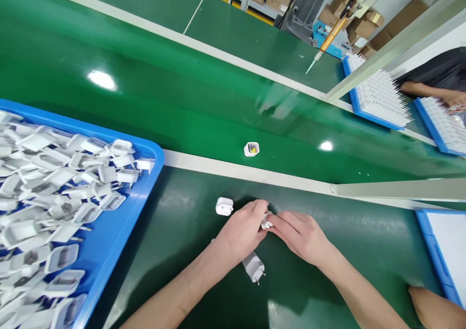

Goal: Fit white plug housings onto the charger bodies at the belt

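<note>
Two bare hands, left hand (242, 232) and right hand (300, 236), pinch one small white plastic charger shell (267, 221) at centre; one finished-looking piece (251, 149) rides the green belt (182, 96) at twelve o'clock, and the blue tray (120, 232) at nine o'clock remains heaped.

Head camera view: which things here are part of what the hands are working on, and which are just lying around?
In hand: small white part, pinched between left hand and right hand; white plug; white shell.
Lying about: blue tray, plug on belt, dispensing syringe.
</note>
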`<state>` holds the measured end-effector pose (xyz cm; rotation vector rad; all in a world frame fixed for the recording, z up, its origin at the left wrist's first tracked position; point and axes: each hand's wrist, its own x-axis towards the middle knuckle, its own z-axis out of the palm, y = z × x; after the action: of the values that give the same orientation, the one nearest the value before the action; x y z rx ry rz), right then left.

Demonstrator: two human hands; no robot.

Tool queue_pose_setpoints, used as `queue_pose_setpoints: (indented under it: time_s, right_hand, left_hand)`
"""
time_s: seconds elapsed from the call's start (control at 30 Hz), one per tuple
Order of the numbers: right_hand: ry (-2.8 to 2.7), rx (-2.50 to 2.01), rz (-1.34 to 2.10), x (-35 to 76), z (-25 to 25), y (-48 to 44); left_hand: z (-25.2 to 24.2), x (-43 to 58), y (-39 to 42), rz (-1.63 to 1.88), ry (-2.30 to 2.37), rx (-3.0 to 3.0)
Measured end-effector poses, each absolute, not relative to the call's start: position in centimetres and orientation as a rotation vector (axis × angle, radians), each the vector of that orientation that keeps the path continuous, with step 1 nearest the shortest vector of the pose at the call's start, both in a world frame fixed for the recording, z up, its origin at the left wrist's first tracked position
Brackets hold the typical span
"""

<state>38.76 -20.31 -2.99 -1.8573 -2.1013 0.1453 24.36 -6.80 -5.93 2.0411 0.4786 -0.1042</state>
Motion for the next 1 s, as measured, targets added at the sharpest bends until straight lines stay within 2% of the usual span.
queue_pose_setpoints:
  time_s: [0.8,1.0]
  right_hand:
    - [-2.24,-1.959,0.03,38.6,-2.6,-20.1]
    - [-2.178,-1.976,0.109,38.4,-2.6,-20.0]
  left_hand:
    - [-7.0,24.2,-7.3,-0.07,0.437,2.121]
    - [-6.9,24.3,-7.2,-0.063,0.431,2.114]
